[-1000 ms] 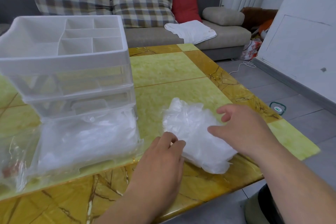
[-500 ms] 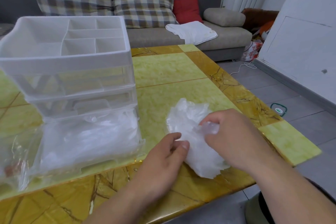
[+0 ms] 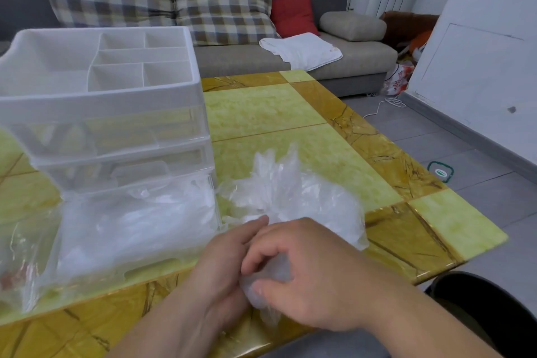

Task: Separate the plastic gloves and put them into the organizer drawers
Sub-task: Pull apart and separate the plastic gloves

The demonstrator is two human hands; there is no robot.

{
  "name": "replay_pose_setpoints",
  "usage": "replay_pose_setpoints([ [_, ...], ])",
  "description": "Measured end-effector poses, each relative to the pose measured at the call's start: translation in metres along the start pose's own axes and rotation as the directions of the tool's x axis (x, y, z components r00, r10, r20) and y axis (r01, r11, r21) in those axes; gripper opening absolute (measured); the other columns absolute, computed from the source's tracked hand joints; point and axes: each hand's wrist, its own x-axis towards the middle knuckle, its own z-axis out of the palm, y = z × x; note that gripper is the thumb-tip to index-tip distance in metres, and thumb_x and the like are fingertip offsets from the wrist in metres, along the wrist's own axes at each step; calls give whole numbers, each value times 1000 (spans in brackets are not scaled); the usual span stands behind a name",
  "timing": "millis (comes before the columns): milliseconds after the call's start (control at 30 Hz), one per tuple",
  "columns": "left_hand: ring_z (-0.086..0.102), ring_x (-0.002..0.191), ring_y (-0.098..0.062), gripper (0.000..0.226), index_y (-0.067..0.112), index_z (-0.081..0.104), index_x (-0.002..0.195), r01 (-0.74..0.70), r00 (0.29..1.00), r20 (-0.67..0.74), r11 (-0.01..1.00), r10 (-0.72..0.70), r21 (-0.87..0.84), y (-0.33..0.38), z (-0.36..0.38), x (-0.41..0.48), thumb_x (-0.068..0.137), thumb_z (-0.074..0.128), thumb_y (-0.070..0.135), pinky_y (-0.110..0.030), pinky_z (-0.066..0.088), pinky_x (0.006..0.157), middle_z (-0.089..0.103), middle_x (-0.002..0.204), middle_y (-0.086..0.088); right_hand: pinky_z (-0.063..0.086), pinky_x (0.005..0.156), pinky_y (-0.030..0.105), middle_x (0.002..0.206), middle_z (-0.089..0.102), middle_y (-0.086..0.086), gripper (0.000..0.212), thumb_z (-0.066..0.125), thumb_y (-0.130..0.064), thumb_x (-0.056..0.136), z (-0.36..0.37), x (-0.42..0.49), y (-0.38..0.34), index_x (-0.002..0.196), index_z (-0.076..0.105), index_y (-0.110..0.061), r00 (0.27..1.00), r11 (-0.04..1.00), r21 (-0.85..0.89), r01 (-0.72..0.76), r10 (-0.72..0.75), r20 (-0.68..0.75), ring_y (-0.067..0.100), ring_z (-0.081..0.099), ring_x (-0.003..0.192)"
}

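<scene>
**Item 1. Organizer**: white and clear plastic, with three drawers under a divided top tray. It stands on the left half of the bench, set back from the near edge.

**Item 2. Bottom drawer**: pulled out toward the near edge and holding a loose heap of translucent gloves. Judged to be the part of the task already done.

**Item 3. Upper drawers**: both pushed in. No gloves can be made out through their clear fronts.

**Item 4. Glove clump**: crumpled and unsorted, on the bench just right of the bottom drawer and close to the near edge. Its near end runs up into the hands.

**Item 5. Right hand**: grip closed, with fingers and thumb curled round a twist of plastic from the clump.

**Item 6. Left hand**: lies against the right hand, fingertips touching the clump. Its underside is hidden, so I cannot tell whether its grip pinches plastic.

**Item 7. Clear bag**: crumpled, at the left edge beside the bottom drawer.

**Status:** partway, by my judgement. One drawer is stocked and a sizeable clump is left to pull apart, glove by glove. The piece in the right hand looks like the one being freed now. It has not been carried to a drawer.
</scene>
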Motion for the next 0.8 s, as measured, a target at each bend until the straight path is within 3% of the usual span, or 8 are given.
replay_pose_setpoints([
  [67, 67, 88, -42, 46, -21, 64, 100, -35, 994, -107, 999, 38, 29, -3, -1, 4, 62, 74, 2, -50, 52, 84, 64, 100, -42, 55, 83, 26, 86, 75, -9, 13, 68, -16, 78, -13, -2, 0, 85, 78, -20, 1000, 982, 190, -6, 11, -24, 4, 69, 85],
  [167, 72, 88, -43, 29, -14, 62, 114, -56, 974, -215, 996, 70, 67, -7, 0, 9, 86, 63, -5, -48, 58, 78, 69, 103, -34, 58, 72, 36, 75, 73, 11, 13, 63, -6, 77, -35, -2, 11, 77, 76, -8, 938, 824, 566, 37, 167, -305, 21, 68, 68],
  [300, 73, 90, -41, 22, -5, 64, 115, -32, 971, -236, 998, 44, 51, -10, -2, 12, 95, 58, 0, -51, 57, 83, 73, 100, -27, 60, 85, 42, 87, 74, 6, 29, 56, 4, 90, -46, 8, 59, 79, 74, -17, 602, 734, 621, -276, 636, -484, 20, 70, 79],
  [400, 73, 91, -40, 23, -4, 62, 117, -50, 977, -204, 997, 61, 57, -11, -2, 13, 96, 54, -3, -47, 57, 79, 74, 102, -25, 54, 93, 31, 101, 73, -6, 31, 54, 0, 94, -34, 12, 75, 93, 73, -25, 712, 786, 364, -500, 612, -344, 13, 68, 100],
  [500, 73, 94, -39, 24, -6, 61, 119, -22, 987, -157, 998, 32, 64, -7, 1, 14, 97, 51, -3, -44, 57, 75, 73, 105, -25, 54, 91, 26, 108, 68, -14, 37, 53, -6, 94, -23, 11, 68, 113, 73, -31, 838, 870, 112, -480, 492, -237, 4, 64, 102],
  [633, 73, 99, -36, 32, -1, 61, 120, -75, 980, -166, 975, 110, 207, -1, 8, 6, 95, 61, 19, -52, 53, 95, 74, 107, -21, 50, 92, 23, 126, 57, -18, 46, 49, -10, 92, -16, 8, 64, 121, 67, -40, 913, 905, -122, -409, 404, -59, 5, 57, 112],
  [700, 72, 97, -26, 49, 12, 59, 120, -186, 905, -232, 822, 357, 538, -1, 12, -2, 83, 69, 43, -50, 54, 94, 75, 105, -6, 47, 95, 23, 130, 51, -15, 45, 51, -8, 92, -18, 6, 66, 121, 66, -40, 920, 904, -177, -389, 391, -26, 8, 54, 117],
  [800, 58, 114, -8, 63, 31, 33, 140, -206, 764, -115, 408, 635, 890, 0, 25, -22, 87, 64, 46, -33, 49, 95, 53, 128, 16, 46, 95, 24, 130, 44, -14, 45, 54, -6, 91, -22, 3, 68, 117, 68, -41, 922, 899, -222, -379, 386, -12, 10, 52, 120],
])
